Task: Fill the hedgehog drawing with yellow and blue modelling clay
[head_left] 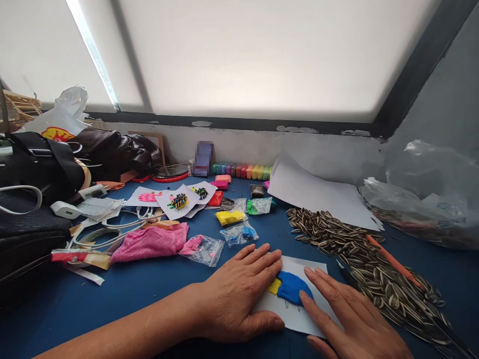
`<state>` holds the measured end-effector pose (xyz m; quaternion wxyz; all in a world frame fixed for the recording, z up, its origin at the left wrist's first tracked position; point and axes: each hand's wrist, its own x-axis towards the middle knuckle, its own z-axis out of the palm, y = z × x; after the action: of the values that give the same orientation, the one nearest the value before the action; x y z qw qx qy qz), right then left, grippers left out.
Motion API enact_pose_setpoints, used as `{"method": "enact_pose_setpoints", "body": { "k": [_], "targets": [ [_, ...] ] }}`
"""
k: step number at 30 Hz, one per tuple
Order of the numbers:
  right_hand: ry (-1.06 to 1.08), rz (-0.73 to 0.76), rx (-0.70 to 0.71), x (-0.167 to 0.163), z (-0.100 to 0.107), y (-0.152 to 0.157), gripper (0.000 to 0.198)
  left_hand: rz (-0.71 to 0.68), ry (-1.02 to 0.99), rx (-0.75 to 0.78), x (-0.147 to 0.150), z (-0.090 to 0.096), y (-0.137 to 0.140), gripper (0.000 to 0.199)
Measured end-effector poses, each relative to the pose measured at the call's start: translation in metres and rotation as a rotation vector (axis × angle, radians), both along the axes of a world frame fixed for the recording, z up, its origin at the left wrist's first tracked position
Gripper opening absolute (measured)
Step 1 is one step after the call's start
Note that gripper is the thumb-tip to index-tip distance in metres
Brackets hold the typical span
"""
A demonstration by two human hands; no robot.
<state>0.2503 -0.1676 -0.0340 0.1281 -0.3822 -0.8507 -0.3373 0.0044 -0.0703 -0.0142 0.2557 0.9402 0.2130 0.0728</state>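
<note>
Blue surface point(127, 286) meets grey wall point(239, 142) below a pale blind point(243, 55); coloured packs point(244, 171) line its far edge; blue clay point(294, 288) lies on white paper point(294, 318), well apart from that edge; left hand point(239, 291) and right hand point(348, 314) flank the clay, fingers outstretched, unclenched.
</note>
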Motion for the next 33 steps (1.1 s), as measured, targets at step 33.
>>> {"method": "enact_pose_setpoints", "body": {
  "k": [33],
  "targets": [
    [-0.002, -0.085, 0.004, -0.0045, -0.0048, 0.0010, 0.047, 0.005, 0.016, 0.022, 0.0012, -0.0002, -0.0004, 0.083]
  ]
}}
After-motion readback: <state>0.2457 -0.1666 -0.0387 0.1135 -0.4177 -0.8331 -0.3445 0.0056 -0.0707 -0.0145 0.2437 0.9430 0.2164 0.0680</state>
